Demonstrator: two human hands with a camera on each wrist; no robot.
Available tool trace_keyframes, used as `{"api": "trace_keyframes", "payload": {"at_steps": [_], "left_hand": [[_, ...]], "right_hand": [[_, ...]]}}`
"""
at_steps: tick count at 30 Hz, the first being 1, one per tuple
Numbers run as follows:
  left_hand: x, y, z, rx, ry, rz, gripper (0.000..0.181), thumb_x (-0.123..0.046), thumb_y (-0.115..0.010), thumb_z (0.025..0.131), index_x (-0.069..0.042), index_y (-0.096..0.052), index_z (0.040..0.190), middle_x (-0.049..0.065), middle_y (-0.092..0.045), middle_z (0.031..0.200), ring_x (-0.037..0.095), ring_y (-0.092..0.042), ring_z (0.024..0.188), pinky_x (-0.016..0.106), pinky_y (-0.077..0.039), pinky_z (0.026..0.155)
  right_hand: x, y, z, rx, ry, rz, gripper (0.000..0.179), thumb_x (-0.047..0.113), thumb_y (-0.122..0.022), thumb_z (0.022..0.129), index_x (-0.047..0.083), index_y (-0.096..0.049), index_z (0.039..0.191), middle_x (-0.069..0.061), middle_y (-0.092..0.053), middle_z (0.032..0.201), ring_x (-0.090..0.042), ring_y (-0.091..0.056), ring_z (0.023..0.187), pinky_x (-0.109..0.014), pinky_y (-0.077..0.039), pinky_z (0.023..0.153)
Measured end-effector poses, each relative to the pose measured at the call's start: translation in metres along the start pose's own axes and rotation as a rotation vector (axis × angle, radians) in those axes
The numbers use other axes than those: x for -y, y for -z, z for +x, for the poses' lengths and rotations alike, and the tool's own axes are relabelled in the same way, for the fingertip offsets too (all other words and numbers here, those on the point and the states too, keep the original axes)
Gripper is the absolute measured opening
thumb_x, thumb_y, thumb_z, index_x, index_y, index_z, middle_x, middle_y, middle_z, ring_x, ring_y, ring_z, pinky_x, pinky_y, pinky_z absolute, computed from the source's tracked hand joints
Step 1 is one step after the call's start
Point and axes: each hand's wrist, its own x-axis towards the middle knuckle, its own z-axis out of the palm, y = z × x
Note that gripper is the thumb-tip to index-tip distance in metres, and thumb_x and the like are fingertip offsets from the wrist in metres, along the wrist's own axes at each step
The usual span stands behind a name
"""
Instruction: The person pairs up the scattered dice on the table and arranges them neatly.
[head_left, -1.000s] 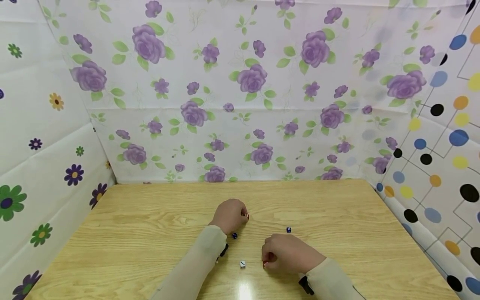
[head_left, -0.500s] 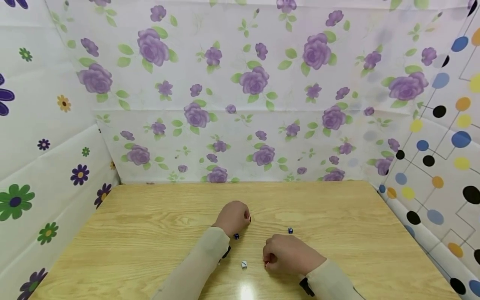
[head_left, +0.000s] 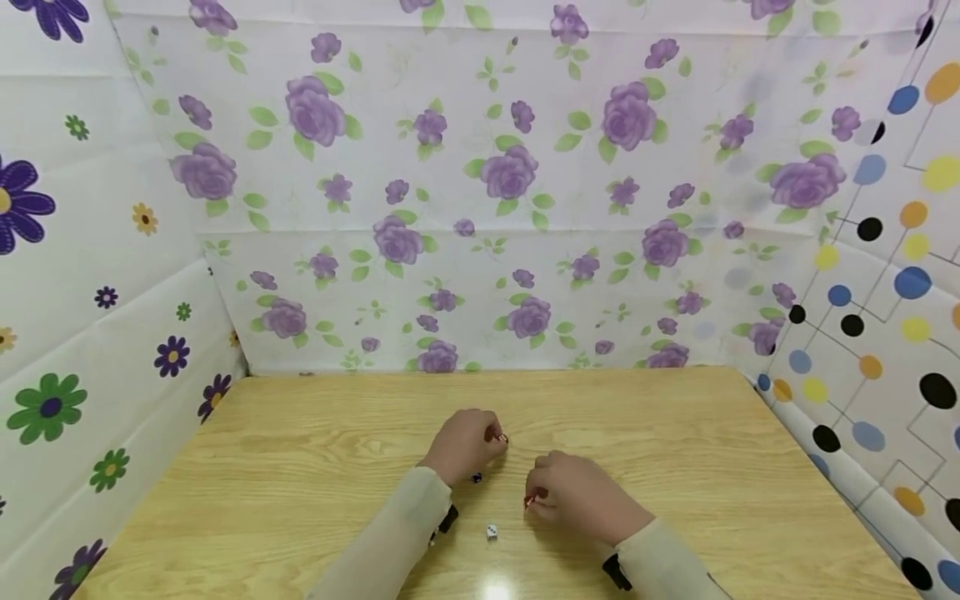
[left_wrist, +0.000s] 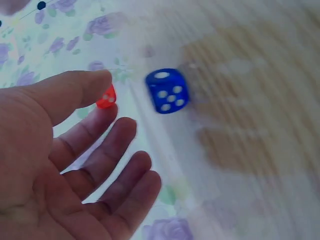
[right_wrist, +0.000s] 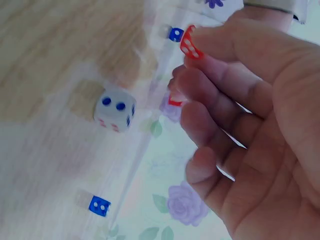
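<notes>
My left hand [head_left: 462, 443] pinches a red die [left_wrist: 106, 97] between thumb and index finger; in the left wrist view its other fingers spread loosely below. A blue die [left_wrist: 168, 91] lies on the table near that hand, and in the head view it shows by the left wrist. My right hand [head_left: 581, 496] pinches another red die [right_wrist: 191, 44] between thumb and forefinger. A white die [head_left: 492, 532] sits on the table between the forearms. In the right wrist view a second blue die [right_wrist: 99, 205] lies beyond the white one; the right hand hides it in the head view.
The wooden table [head_left: 322, 500] spreads to both sides of the hands. Behind it hangs a cloth with purple roses [head_left: 510, 175]. A daisy-print cloth [head_left: 112, 358] stands at the left, a dotted one [head_left: 862, 367] at the right.
The right hand has risen slightly and gone forward with its red die, now covering the blue die behind it. The left hand has turned its red die a little. The head view has tilted slightly.
</notes>
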Motion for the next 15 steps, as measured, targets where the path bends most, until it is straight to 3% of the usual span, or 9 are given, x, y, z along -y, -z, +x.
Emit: {"api": "trace_keyframes", "payload": {"at_steps": [9, 15], "left_hand": [[-0.005, 0.016, -0.014, -0.124, -0.064, -0.001, 0.008, -0.029, -0.073, 0.097, -0.023, -0.070, 0.093, -0.009, -0.062, 0.085, 0.010, -0.055, 0.078, 0.029, -0.048, 0.068], [-0.007, 0.029, -0.029, -0.178, -0.081, 0.008, 0.005, -0.031, -0.074, 0.097, -0.027, -0.071, 0.095, -0.013, -0.059, 0.081, 0.008, -0.052, 0.073, 0.028, -0.046, 0.066]], "right_hand": [[-0.010, 0.012, -0.004, -0.069, -0.094, 0.010, 0.006, 0.025, -0.080, 0.091, 0.026, -0.075, 0.088, 0.014, -0.060, 0.085, -0.001, -0.052, 0.075, -0.022, -0.049, 0.063], [-0.014, 0.019, -0.007, -0.112, -0.094, -0.013, 0.007, 0.027, -0.079, 0.092, 0.025, -0.075, 0.088, 0.014, -0.059, 0.083, -0.005, -0.056, 0.076, -0.024, -0.051, 0.064]]}}
